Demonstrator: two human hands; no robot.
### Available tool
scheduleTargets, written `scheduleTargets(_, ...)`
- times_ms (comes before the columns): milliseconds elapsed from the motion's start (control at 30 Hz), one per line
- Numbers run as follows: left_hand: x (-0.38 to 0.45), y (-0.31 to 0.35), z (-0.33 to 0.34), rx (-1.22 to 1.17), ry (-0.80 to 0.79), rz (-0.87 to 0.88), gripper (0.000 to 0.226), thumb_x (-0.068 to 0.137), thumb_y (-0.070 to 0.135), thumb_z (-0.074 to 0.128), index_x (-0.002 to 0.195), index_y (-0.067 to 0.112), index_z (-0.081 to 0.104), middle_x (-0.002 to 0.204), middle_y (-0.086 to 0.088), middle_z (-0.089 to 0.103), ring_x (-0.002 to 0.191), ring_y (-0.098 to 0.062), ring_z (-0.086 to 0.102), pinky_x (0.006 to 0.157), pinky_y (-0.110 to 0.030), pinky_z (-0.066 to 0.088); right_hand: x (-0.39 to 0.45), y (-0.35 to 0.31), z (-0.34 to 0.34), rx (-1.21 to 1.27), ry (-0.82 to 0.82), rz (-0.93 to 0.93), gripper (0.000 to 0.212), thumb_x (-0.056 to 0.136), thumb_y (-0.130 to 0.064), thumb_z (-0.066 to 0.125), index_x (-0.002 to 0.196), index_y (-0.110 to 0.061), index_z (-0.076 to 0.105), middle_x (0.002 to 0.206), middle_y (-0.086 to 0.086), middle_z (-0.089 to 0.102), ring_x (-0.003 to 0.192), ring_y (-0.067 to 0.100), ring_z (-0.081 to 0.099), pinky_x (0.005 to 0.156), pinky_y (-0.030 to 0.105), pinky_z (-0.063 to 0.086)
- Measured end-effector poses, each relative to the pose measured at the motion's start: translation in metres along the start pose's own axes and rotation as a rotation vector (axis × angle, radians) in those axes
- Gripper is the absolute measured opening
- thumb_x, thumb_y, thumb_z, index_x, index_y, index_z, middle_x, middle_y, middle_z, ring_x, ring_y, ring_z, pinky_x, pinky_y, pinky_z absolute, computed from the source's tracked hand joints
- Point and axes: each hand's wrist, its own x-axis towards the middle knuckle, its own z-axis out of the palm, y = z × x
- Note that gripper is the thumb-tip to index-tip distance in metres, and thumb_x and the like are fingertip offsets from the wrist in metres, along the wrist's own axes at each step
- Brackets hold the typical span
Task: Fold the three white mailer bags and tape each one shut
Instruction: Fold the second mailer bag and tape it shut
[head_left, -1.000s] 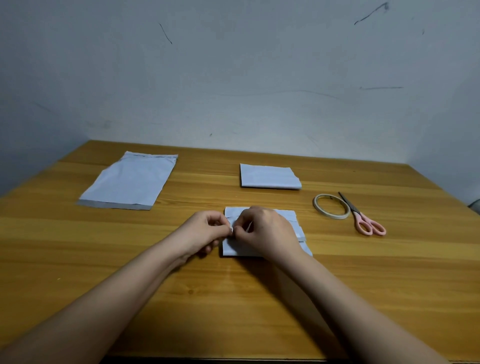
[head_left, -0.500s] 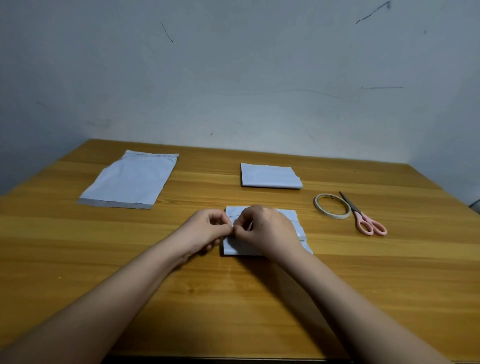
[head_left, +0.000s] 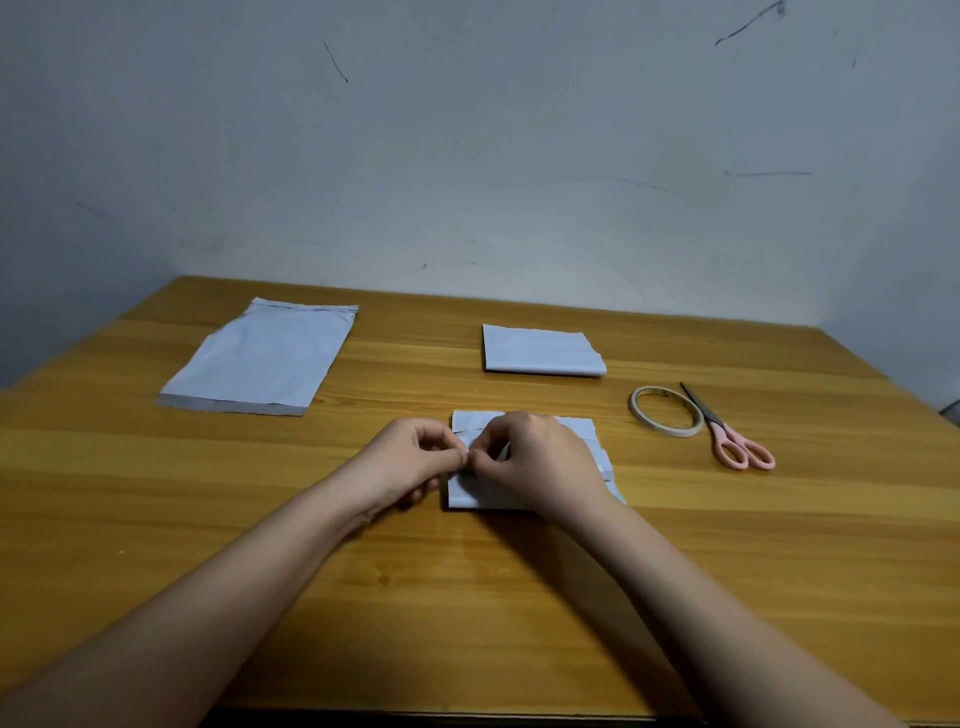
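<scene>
mailer bags: three white ones on my bench (head_left: 467, 613), all well apart.
bag in work (head_left: 582, 431): folded, lying flat at near centre, mostly under my right hand; stepped fold edges show along its right side.
left hand (head_left: 410, 460): at the bag's left edge, fingers curled, thumb and forefinger tips pinched together right against my right fingertips.
right hand (head_left: 540, 462): resting on top of the bag, fingers curled, thumb and forefinger pinching at the same spot as the left.
what's pinched: both hands meet at the left part of the bag's top face; looks like a small bit at the bag surface, too small to tell if it's tape or a bag edge.
folded bag (head_left: 543, 351): far centre, lying flat, compact rectangle, right edge slightly uneven. Can't see tape on it from here.
flat bag (head_left: 260, 358): far left, unfolded, lying flat, grey strip along its near edge.
tape roll (head_left: 666, 410): right of the bag in work, lying flat.
scissors (head_left: 727, 431): pink handles, closed, just right of the tape roll, blades touching or overlapping its rim, handles toward the near side.
wall (head_left: 467, 156): grey, scuffed, behind the bench's far edge.
</scene>
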Motion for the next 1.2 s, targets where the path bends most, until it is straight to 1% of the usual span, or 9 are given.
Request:
scheduleTargets(233, 0.001, 0.0, 0.003, 0.017, 0.004, 0.008, 0.019, 0.087, 0.006, 0.057, 0.071, 0.015, 0.061, 0.049, 0.001, 0.045, 0.038, -0.009, 0.034, 0.041, -0.019, 0.025, 0.0, -0.004, 0.003, -0.094, 0.058, -0.043, 0.019, 0.083, -0.036, 0.055, 0.083, -0.022, 0.068, 0.09, -0.005, 0.067, 0.085, 0.019, 0.061, 0.061, 0.028, 0.043)
scheduleTargets(333, 0.0, 0.0, 0.001, 0.01, -0.007, -0.003, 0.017, 0.087, 0.008, 0.058, 0.073, 0.016, 0.062, 0.048, 0.003, 0.046, 0.04, -0.009, 0.035, 0.042, -0.02, 0.025, 0.001, -0.002, 0.002, -0.008, 0.005, 0.016, 0.017, 0.082, -0.034, 0.057, 0.082, -0.022, 0.068, 0.087, -0.005, 0.068, 0.083, 0.02, 0.061, 0.061, 0.027, 0.04)
scheduleTargets(467, 0.0, 0.001, 0.0, -0.008, -0.011, -0.015, 0.017, 0.088, 0.01, 0.059, 0.073, 0.017, 0.062, 0.046, 0.005, 0.045, 0.039, -0.009, 0.034, 0.042, -0.02, 0.025, 0.004, 0.003, 0.004, 0.121, -0.024, 0.069, 0.014, 0.08, -0.032, 0.059, 0.078, -0.02, 0.066, 0.083, -0.005, 0.068, 0.082, 0.019, 0.062, 0.067, 0.03, 0.048)
scheduleTargets(667, 0.0, -0.001, -0.003, -0.019, -0.01, -0.034, 0.012, 0.086, 0.013, 0.062, 0.075, 0.014, 0.065, 0.049, 0.002, 0.044, 0.043, -0.012, 0.034, 0.043, -0.02, 0.024, 0.006, 0.014, 0.007, 0.293, 0.033, 0.145, 0.011, 0.082, -0.024, 0.058, 0.073, -0.018, 0.06, 0.08, -0.004, 0.067, 0.078, 0.018, 0.061, 0.07, 0.035, 0.049)
scheduleTargets(867, 0.0, -0.001, -0.004, 0.027, -0.018, -0.051, 0.009, 0.085, 0.015, 0.063, 0.082, 0.007, 0.066, 0.049, 0.001, 0.045, 0.042, -0.012, 0.033, 0.044, -0.022, 0.023, 0.008, 0.022, 0.0, 0.701, 0.115, 0.314, 0.01, 0.084, -0.014, 0.054, 0.075, -0.009, 0.054, 0.071, 0.005, 0.062, 0.063, 0.015, 0.051, 0.059, 0.028, 0.04)
scheduleTargets(1033, 0.001, -0.003, -0.005, 0.038, -0.015, -0.063, 0.008, 0.082, 0.016, 0.065, 0.079, 0.009, 0.066, 0.053, -0.002, 0.046, 0.044, -0.013, 0.034, 0.044, -0.023, 0.023, 0.006, 0.03, -0.009, 1.014, 0.196, 0.479, 0.011, 0.088, -0.008, 0.048, 0.077, -0.009, 0.046, 0.068, 0.006, 0.062, 0.041, 0.012, 0.045, 0.042, 0.018, 0.036)
scheduleTargets(1100, 0.002, -0.004, -0.006, 0.042, -0.022, -0.071, 0.008, 0.082, 0.017, 0.067, 0.075, 0.012, 0.064, 0.052, -0.001, 0.046, 0.043, -0.013, 0.034, 0.044, -0.022, 0.024, 0.007, 0.036, -0.012, 1.194, 0.213, 0.541, 0.013, 0.089, -0.006, 0.043, 0.077, -0.012, 0.04, 0.077, 0.014, 0.067, 0.037, 0.012, 0.039, 0.036, 0.015, 0.033)
scheduleTargets(1167, 0.002, -0.003, -0.006, 0.048, -0.029, -0.082, 0.012, 0.082, 0.017, 0.067, 0.071, 0.014, 0.062, 0.049, 0.0, 0.045, 0.041, -0.012, 0.033, 0.043, -0.021, 0.023, 0.009, 0.042, -0.014, 1.344, 0.204, 0.598, 0.002, 0.09, -0.009, 0.038, 0.088, -0.009, 0.04, 0.088, 0.017, 0.073, 0.038, 0.011, 0.037, 0.034, 0.015, 0.032)
scheduleTargets(1200, 0.002, -0.003, -0.005, 0.049, -0.032, -0.088, 0.014, 0.082, 0.017, 0.068, 0.07, 0.015, 0.06, 0.048, 0.001, 0.045, 0.04, -0.012, 0.032, 0.043, -0.021, 0.023, 0.01, 0.046, -0.014, 1.409, 0.195, 0.63, 0.009, 0.089, -0.012, 0.036, 0.095, -0.008, 0.042, 0.089, 0.015, 0.074, 0.039, 0.01, 0.037, 0.032, 0.015, 0.03)
